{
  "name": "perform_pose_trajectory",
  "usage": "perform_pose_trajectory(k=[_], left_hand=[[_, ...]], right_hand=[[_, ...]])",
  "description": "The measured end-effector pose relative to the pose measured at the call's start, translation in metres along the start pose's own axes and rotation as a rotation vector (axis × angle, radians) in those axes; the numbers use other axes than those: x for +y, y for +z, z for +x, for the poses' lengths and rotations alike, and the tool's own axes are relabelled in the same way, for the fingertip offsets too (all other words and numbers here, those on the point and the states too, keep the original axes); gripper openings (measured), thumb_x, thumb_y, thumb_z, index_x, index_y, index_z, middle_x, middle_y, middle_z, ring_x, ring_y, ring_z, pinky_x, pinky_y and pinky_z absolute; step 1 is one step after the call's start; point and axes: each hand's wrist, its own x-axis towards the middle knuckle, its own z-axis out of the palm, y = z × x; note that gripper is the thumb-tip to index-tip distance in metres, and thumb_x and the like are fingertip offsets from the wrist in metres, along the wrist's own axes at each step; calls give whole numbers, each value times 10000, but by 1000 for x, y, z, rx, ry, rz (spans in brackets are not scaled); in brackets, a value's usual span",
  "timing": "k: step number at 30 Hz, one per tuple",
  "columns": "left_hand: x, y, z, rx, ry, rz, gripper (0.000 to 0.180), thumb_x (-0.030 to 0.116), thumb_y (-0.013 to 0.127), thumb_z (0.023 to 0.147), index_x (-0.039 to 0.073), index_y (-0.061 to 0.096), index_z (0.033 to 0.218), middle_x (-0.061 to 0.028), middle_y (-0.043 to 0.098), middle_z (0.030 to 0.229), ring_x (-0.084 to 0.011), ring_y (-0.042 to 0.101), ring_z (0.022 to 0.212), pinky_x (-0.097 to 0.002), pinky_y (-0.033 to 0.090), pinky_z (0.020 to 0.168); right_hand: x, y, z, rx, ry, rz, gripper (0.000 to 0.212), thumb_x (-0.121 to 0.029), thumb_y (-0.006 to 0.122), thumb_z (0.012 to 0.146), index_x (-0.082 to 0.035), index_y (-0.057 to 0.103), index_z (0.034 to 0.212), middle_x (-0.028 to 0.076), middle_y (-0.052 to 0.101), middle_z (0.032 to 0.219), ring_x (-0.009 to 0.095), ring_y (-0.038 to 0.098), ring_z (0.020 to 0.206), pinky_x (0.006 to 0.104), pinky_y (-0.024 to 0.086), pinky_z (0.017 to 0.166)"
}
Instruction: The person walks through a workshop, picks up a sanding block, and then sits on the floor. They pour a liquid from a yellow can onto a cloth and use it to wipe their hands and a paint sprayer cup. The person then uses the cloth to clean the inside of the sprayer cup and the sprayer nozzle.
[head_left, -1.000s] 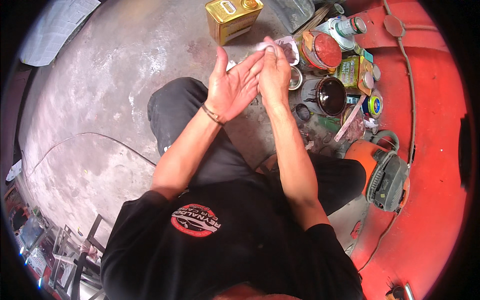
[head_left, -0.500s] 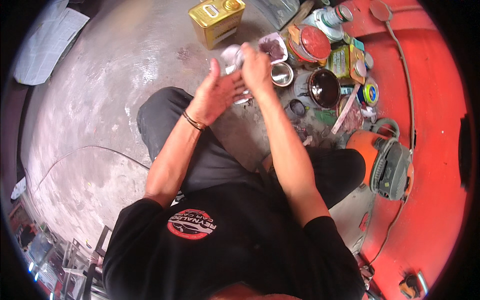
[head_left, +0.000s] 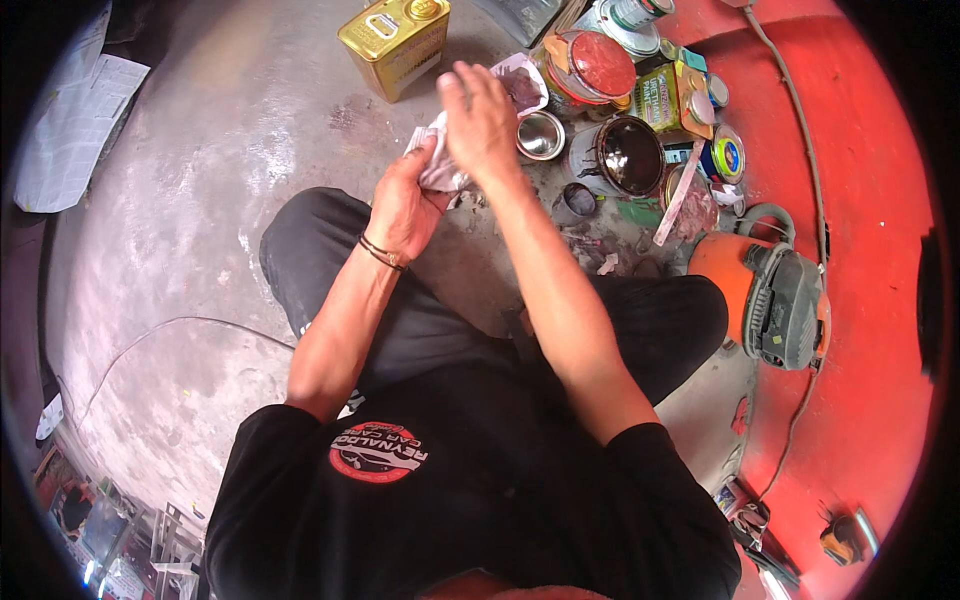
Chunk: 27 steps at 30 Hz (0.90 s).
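Observation:
My left hand (head_left: 405, 212) is closed on a crumpled whitish rag (head_left: 438, 160), which sticks up between thumb and fingers. Against the rag's right side rests my right hand (head_left: 482, 128), its fingers stretched out and pointing away from me. A small round metal tin (head_left: 541, 135), shiny inside, stands just right of my right hand. Beyond the fingertips sits a pale tray (head_left: 522, 84) smeared with dark purple-brown. To the right is an open can of dark paint (head_left: 632, 157), with a small dark cup (head_left: 575, 204) nearer to me.
A gold rectangular can (head_left: 395, 48) stands ahead. On the right cluster a red-lidded container (head_left: 603, 65), a green-yellow can (head_left: 656, 98) and a flat stick (head_left: 680, 192). An orange and grey machine (head_left: 775, 300) sits by the red panel (head_left: 870, 200). A thin cable (head_left: 185, 319) crosses the left floor.
Both hands have come slightly left and nearer to me. The rag, blurred by my right hand before, is now in my left hand; my right fingers have straightened.

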Motion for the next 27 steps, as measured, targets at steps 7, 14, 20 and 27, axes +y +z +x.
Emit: perform_pose_trajectory(k=[7, 14, 20, 27], left_hand=[[7, -18, 21, 182, 219, 125, 252, 232, 474, 1120, 75, 661, 1058, -34, 672, 914, -157, 652, 812, -350, 592, 745], [13, -11, 40, 96, 150, 368, 671, 562, 326, 1108, 28, 702, 956, -135, 701, 939, -297, 667, 863, -401, 530, 826], [42, 28, 65, -45, 788, 1357, 562, 504, 585, 1032, 2, 629, 1280, -227, 669, 1211, -426, 621, 1170, -468, 478, 1033], [131, -34, 237, 258, 699, 2113, 1240, 783, 810, 653, 69, 356, 1559, -224, 478, 1536, -400, 461, 1422, -571, 429, 1095]], right_hand=[[-41, 18, -66, -44, -191, 439, 412, -229, 553, 1064, 7, 549, 1402, 242, 609, 1352, 392, 600, 1259, 441, 480, 1070], [-41, 26, -84, -39, 302, 1089, 489, -342, 577, 1085, -22, 461, 1437, 144, 570, 1375, 230, 550, 1296, 371, 449, 1079], [-29, -36, -103, 47, 658, 912, 339, -319, 448, 1134, -47, 622, 1234, 27, 609, 876, 154, 594, 793, 346, 518, 729], [-50, -133, -170, 347, 622, 735, 462, -399, 472, 1125, -95, 605, 803, -17, 567, 665, 58, 502, 553, 265, 386, 496]])
